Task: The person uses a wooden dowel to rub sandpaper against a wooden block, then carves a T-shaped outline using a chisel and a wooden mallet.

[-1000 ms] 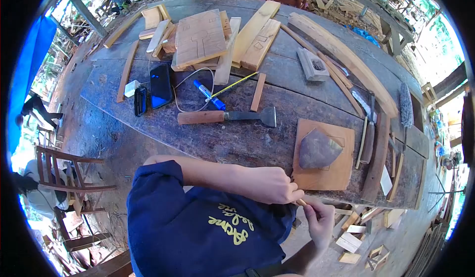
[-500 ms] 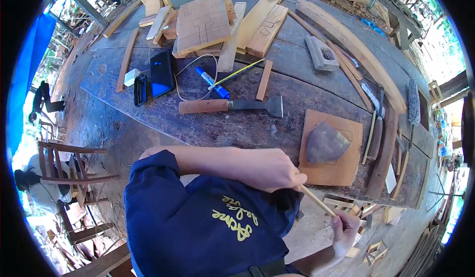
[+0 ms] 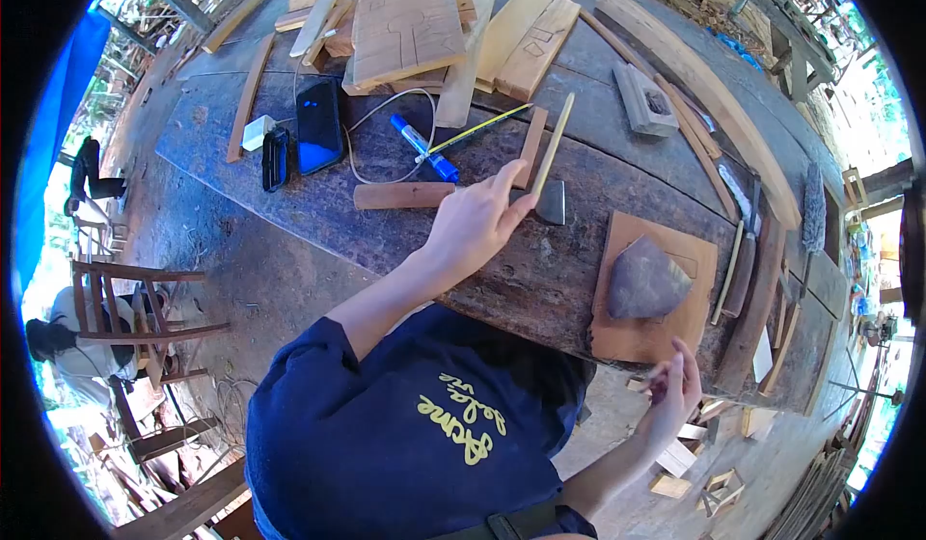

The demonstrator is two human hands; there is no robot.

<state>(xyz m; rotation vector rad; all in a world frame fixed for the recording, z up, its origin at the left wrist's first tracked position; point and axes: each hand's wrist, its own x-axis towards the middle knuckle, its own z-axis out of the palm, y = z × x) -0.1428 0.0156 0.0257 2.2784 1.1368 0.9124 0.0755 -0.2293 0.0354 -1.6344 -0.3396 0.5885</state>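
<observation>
stick (image 3: 554,145), slim, straight and pale: in the head view it is pinched near its lower end between thumb and fingers of the left hand (image 3: 477,214), over the dark, worn table (image 3: 545,284). a light pinch, clear of the metal blade of the chisel (image 3: 403,196), should suit it best. the right hand (image 3: 673,391) has loosely spread fingers, near the flat brown board (image 3: 617,340) bearing a smooth, blunt-cornered stone (image 3: 648,280).
</observation>
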